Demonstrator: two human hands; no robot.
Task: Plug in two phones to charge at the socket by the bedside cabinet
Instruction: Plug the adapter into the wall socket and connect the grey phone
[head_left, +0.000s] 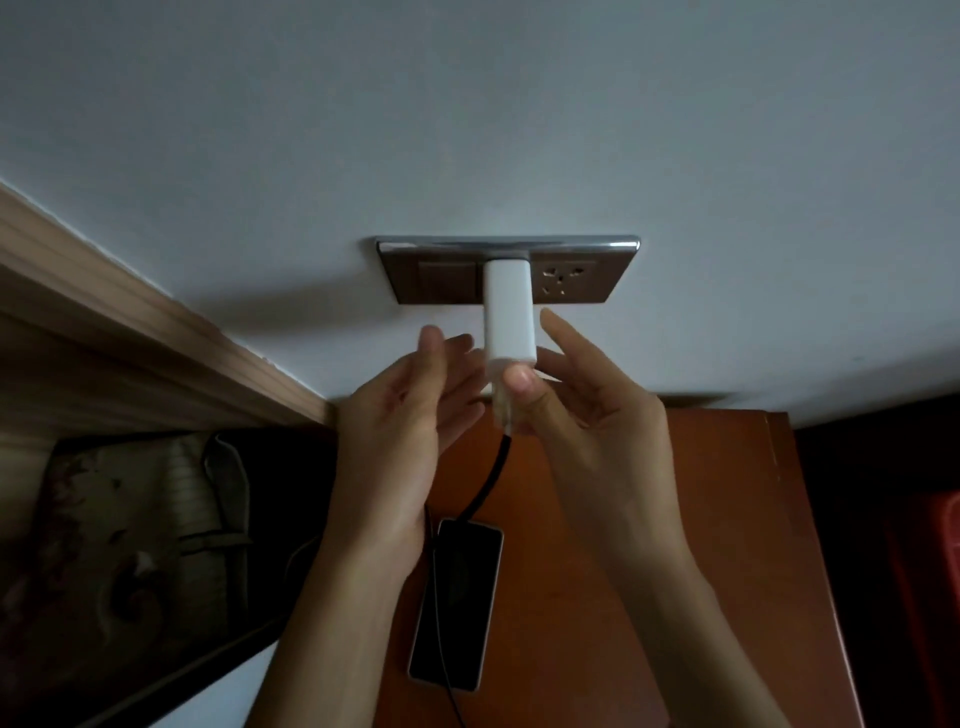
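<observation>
A white charger block (508, 312) sticks out of the dark socket plate (431, 283) on the wall. My right hand (582, 415) pinches the pale cable plug (503, 410) at the charger's outer end, thumb on top. Beside it, my left hand (400, 431) is held with straight fingers close to the plug, gripping nothing that I can see. A black cable (491, 483) runs from the plug down to a dark phone (457, 608) lying face up on the orange-brown bedside cabinet (675, 571). Only one phone is in view.
A free outlet (561, 280) sits on the plate right of the charger. A wooden bed headboard (130, 343) runs along the left, with patterned bedding (119, 545) below it. Something red (935, 545) stands in the dark right of the cabinet.
</observation>
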